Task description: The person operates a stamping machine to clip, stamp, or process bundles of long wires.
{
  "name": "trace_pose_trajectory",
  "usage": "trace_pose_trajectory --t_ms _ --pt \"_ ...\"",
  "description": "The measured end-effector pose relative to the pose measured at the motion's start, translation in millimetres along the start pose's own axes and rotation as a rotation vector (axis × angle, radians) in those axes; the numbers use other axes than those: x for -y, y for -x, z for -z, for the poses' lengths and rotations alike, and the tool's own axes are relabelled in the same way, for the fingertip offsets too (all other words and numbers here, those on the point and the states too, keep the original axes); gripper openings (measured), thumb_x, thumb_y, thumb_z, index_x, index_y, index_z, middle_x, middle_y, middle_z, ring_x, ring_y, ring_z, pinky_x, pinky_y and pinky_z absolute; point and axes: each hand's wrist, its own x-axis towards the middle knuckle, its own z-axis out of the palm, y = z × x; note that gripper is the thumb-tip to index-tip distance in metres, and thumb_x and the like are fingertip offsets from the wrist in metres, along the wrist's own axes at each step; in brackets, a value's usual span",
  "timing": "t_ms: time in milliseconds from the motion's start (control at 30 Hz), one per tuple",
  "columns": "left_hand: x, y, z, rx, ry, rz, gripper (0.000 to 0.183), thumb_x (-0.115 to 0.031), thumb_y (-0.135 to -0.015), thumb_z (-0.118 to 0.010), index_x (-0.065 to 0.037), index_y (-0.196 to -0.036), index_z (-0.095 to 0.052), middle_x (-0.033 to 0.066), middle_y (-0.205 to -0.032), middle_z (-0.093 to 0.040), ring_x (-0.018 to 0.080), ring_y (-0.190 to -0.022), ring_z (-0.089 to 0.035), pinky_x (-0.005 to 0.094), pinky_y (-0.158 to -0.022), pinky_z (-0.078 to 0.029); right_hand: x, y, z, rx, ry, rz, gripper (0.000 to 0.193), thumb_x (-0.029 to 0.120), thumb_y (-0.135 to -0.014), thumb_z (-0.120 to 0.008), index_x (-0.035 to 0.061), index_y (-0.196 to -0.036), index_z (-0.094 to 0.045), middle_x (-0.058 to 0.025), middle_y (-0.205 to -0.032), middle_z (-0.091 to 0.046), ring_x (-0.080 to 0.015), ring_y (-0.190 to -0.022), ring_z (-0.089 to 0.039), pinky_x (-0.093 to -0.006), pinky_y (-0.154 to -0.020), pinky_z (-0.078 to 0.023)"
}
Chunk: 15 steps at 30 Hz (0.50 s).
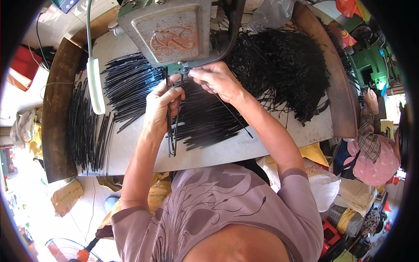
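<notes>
Beneath the head of a worn grey metal machine (172, 37), both of my hands work close together. My left hand (162, 102) is closed on a few slim black rods (169, 131), jointed like umbrella ribs, which hang down toward the table's near edge. Fingers of my right hand (219, 81) pinch a single thin black rod (231, 112) slanting down to the right. That hand's fingertips are at the machine's small working tip (185, 70), where the rod ends are too small to make out. Under my wrists lies a dense layer of similar rods (205, 118).
More rods lie in a bundle (126, 83) to the left, and a big tangled heap (288, 70) covers the right. A curved wooden rim (59, 113) borders the table (131, 159). One pale lamp tube (94, 85) hangs at left. Another person (375, 157) sits at far right.
</notes>
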Motion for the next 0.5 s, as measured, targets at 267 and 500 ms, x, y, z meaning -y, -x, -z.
trace_pose_trajectory --t_ms 267,500 --pt "-0.4 -0.6 -0.3 -0.004 0.009 -0.008 0.034 -0.003 -0.075 -0.056 -0.003 -0.109 -0.049 0.0035 -0.065 -0.053 0.0021 -0.041 -0.037 0.0142 -0.035 -0.026 1.0 -1.8 0.1 0.002 -0.006 -0.038 0.017 0.017 -0.080 -0.055 0.0009 -0.081 -0.058 0.0031 -0.060 -0.047 -0.0002 -0.045 -0.037 -0.0133 -0.036 -0.023" --pt "-0.4 -0.9 -2.6 0.005 -0.011 -0.017 0.037 -0.003 -0.074 -0.056 -0.001 -0.110 -0.047 0.0042 -0.064 -0.053 0.0025 -0.042 -0.037 0.0147 -0.035 -0.028 -0.7 -3.1 -0.7 0.019 0.020 0.025 0.015 0.017 -0.081 -0.055 0.0024 -0.078 -0.057 0.0037 -0.060 -0.046 0.0000 -0.045 -0.036 -0.0135 -0.036 -0.024"
